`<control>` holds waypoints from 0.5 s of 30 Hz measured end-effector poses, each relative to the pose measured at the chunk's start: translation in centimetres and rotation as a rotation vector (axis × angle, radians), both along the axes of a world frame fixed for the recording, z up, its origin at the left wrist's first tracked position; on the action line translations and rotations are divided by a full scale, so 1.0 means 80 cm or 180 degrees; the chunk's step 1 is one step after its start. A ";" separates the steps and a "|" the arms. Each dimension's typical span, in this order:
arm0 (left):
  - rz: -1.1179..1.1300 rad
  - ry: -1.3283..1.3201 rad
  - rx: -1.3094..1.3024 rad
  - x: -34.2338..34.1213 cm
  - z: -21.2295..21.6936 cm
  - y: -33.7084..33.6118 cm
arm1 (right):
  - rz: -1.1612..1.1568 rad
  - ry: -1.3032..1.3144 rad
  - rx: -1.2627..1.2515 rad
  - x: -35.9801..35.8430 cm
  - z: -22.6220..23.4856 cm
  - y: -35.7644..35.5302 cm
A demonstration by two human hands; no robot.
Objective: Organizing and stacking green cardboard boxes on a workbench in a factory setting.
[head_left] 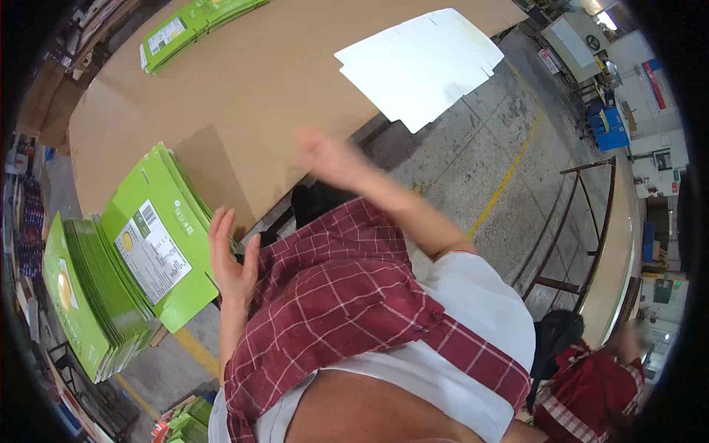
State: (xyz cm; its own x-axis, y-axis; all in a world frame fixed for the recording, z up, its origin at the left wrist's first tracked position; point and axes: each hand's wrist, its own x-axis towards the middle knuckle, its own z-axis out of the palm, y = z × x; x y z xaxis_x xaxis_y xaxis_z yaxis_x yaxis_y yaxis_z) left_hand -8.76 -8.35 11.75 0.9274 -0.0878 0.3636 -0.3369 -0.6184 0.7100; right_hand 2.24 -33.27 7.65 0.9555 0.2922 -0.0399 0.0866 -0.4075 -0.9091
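My left hand (233,258) is beside a stack of flat green printed carton blanks (188,284), its thumb and fingers apart and nothing seen in them. Whether the fingertips touch the stack's edge I cannot tell. Left of it, many more green blanks (88,273) stand leaning in a fanned row. My right hand (329,159) hangs over the front edge of the brown table, smeared by motion. Farther right lies a white die-cut cardboard blank (421,66), its near part jutting past the table edge.
The brown table (244,81) bears another pile of green blanks (192,29) at its far left. A metal-framed bench (591,244) stands at the right, with a person in a red checked apron (587,395) near it. More green cartons (188,421) show low at the left.
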 end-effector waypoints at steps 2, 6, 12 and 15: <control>-0.0193 0.0189 -0.0198 0.000 -0.008 -0.015 | -0.1193 -0.1016 -0.1613 0.015 0.003 -0.090; -0.0587 0.0447 -0.0333 0.007 -0.020 -0.050 | -0.1653 -0.0998 -0.3989 0.035 -0.044 -0.175; -0.0893 0.0323 -0.0338 0.017 -0.031 -0.070 | -0.0954 -0.0061 -0.4012 0.061 -0.043 -0.171; -0.0714 0.0407 -0.0478 0.021 -0.044 -0.068 | -0.0313 -0.0171 -0.3385 0.056 0.006 -0.144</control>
State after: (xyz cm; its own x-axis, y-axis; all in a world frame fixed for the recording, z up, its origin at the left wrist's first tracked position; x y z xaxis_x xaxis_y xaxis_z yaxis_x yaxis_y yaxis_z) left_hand -7.08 -13.78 8.24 0.9300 -0.2498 0.2696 -0.3553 -0.4235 0.8333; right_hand 6.73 -44.78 8.11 0.9811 0.0538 -0.1861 0.0396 -0.9961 -0.0788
